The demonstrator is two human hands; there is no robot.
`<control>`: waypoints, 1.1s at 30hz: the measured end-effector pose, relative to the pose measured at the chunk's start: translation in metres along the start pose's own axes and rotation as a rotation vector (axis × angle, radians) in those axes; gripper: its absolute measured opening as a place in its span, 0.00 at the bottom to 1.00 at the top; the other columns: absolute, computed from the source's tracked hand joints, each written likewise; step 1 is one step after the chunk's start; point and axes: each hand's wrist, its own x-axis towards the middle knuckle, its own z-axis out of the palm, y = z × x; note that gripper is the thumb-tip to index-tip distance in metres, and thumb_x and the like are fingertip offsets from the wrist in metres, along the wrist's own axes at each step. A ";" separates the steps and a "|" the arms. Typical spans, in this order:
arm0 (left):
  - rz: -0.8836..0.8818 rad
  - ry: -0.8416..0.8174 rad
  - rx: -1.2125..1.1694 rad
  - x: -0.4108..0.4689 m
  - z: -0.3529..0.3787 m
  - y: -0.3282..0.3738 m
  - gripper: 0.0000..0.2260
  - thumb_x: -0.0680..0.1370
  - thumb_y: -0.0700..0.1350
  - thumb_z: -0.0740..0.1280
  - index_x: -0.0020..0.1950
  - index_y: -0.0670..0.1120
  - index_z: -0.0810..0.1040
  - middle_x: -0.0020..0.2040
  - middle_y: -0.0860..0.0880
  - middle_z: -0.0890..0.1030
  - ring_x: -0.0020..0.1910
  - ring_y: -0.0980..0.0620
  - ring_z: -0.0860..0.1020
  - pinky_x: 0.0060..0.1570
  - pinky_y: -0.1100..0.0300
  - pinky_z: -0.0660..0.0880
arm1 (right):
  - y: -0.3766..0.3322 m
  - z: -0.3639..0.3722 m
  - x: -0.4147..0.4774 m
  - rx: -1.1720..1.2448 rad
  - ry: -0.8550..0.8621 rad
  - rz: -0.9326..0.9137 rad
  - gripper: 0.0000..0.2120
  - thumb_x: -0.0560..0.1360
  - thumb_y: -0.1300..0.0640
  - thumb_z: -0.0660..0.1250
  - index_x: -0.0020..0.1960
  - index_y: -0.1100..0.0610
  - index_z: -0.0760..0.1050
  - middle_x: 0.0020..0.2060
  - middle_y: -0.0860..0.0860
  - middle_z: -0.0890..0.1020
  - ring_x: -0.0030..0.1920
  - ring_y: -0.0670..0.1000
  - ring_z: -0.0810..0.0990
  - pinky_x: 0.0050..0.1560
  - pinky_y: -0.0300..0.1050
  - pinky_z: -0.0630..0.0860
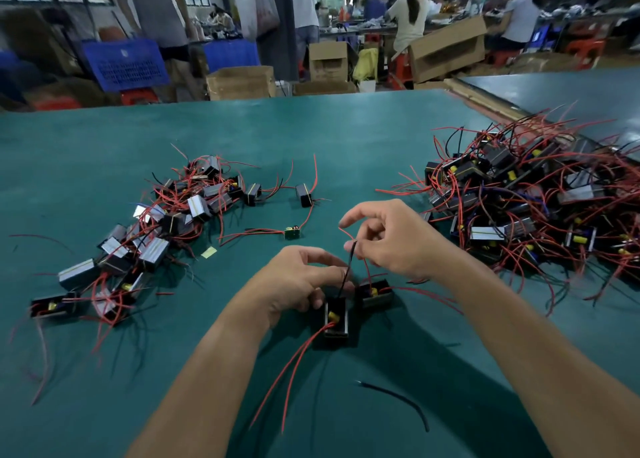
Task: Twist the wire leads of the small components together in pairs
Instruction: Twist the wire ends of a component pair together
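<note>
Two small black box components lie side by side on the green table in front of me: one [336,320] with a yellow part inside and red leads trailing toward me, the other [375,293] just right of it. My right hand [391,239] pinches a black lead [348,270] and a thin red lead together above them. My left hand [301,281] is curled over the nearer component, its fingertips at the base of the black lead.
A pile of components with red wires [156,225] spreads over the left of the table. A larger tangled pile [530,201] fills the right. A lone black box [304,195], a small green board [292,232] and a loose black wire [394,397] lie nearby.
</note>
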 end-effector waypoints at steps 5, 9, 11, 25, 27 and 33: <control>0.075 -0.073 -0.010 -0.004 0.006 0.001 0.12 0.76 0.50 0.71 0.51 0.42 0.81 0.37 0.46 0.84 0.20 0.56 0.66 0.21 0.68 0.59 | -0.003 0.003 0.000 -0.003 -0.010 0.012 0.10 0.72 0.61 0.74 0.49 0.50 0.77 0.25 0.44 0.80 0.22 0.40 0.69 0.28 0.30 0.65; 0.146 -0.041 -0.009 -0.007 0.012 0.003 0.14 0.77 0.51 0.69 0.50 0.39 0.81 0.35 0.43 0.81 0.20 0.57 0.63 0.19 0.68 0.59 | -0.003 0.005 0.001 0.069 -0.032 0.011 0.11 0.72 0.61 0.75 0.47 0.49 0.77 0.25 0.45 0.80 0.23 0.39 0.71 0.28 0.31 0.68; 0.175 -0.031 -0.010 -0.008 0.015 0.005 0.11 0.78 0.51 0.69 0.41 0.45 0.81 0.33 0.43 0.81 0.19 0.56 0.63 0.19 0.68 0.58 | -0.003 0.005 0.001 0.100 -0.029 0.007 0.11 0.72 0.61 0.76 0.46 0.48 0.77 0.26 0.45 0.80 0.23 0.41 0.72 0.28 0.33 0.69; 0.139 0.098 0.052 0.000 0.016 -0.001 0.04 0.80 0.41 0.67 0.45 0.44 0.78 0.22 0.52 0.74 0.22 0.54 0.69 0.22 0.68 0.64 | -0.005 0.007 -0.002 0.144 0.010 0.029 0.11 0.76 0.64 0.69 0.57 0.58 0.75 0.26 0.52 0.81 0.22 0.50 0.77 0.27 0.40 0.75; 0.157 0.132 -0.003 0.000 0.015 0.002 0.04 0.80 0.39 0.66 0.46 0.45 0.77 0.25 0.48 0.75 0.22 0.52 0.68 0.21 0.68 0.62 | -0.005 0.005 -0.001 0.189 0.023 0.069 0.08 0.78 0.64 0.66 0.57 0.58 0.75 0.25 0.51 0.80 0.21 0.50 0.76 0.26 0.41 0.76; 0.255 0.180 -0.092 -0.001 0.014 0.004 0.07 0.81 0.36 0.62 0.57 0.43 0.78 0.26 0.48 0.78 0.18 0.56 0.63 0.19 0.68 0.61 | -0.006 0.000 -0.001 0.210 0.015 0.125 0.05 0.80 0.65 0.63 0.51 0.60 0.77 0.26 0.50 0.80 0.22 0.49 0.77 0.27 0.42 0.78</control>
